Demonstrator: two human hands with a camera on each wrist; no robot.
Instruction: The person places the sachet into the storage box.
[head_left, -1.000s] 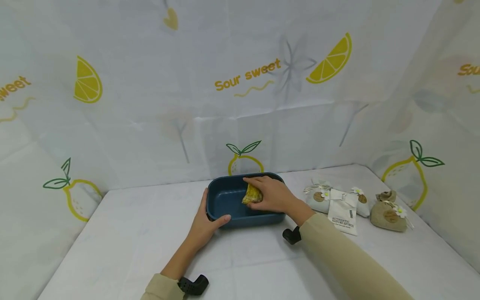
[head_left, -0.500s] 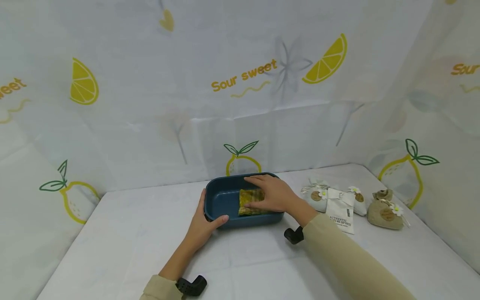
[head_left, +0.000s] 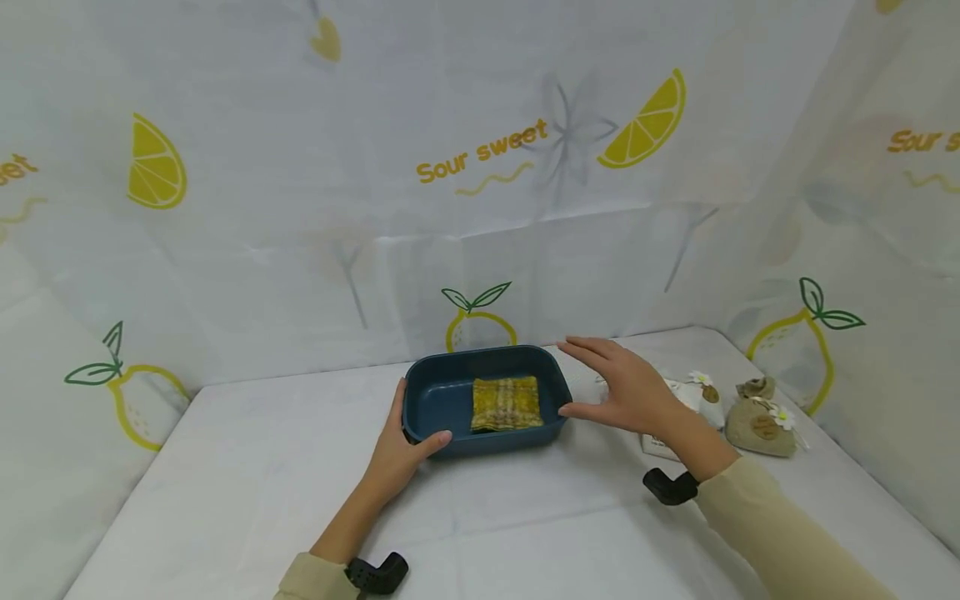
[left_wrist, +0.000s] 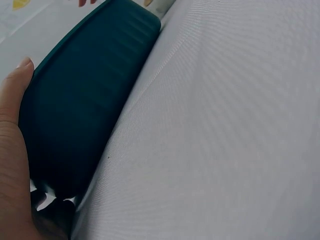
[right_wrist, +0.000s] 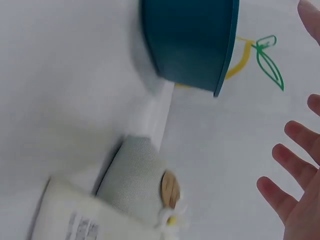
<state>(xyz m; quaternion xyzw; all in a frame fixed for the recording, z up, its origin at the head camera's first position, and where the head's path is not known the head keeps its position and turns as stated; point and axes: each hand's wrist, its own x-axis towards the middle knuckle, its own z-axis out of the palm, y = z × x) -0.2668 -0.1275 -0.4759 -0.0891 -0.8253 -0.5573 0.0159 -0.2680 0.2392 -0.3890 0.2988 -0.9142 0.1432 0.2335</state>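
Note:
A dark blue rectangular bin point(head_left: 441, 407) stands on the white table near the back. Inside it, toward the right end, lies a yellow-brown patterned, pillow-shaped fabric packet point(head_left: 506, 403). My left hand point(head_left: 397, 454) grips the bin's left end, the thumb over its near rim and the fingers along the outer wall. Just off the right end hovers my right hand point(head_left: 626, 385), fingers spread and holding nothing. The right wrist view shows its parted fingertips point(right_wrist: 295, 132) apart from the bin.
At the right sit a brown burlap sachet point(head_left: 759, 423) with a white flower, a pale sachet point(head_left: 708, 405) and a flat white printed pouch point(right_wrist: 82, 212); my right hand partly covers this group in the head view. A lemon-print cloth wall point(head_left: 480, 208) rises behind the table.
My right hand has let go of the patterned packet in the bin and withdrawn right, past the rim. The packet now lies flat. My left hand keeps its place on the bin.

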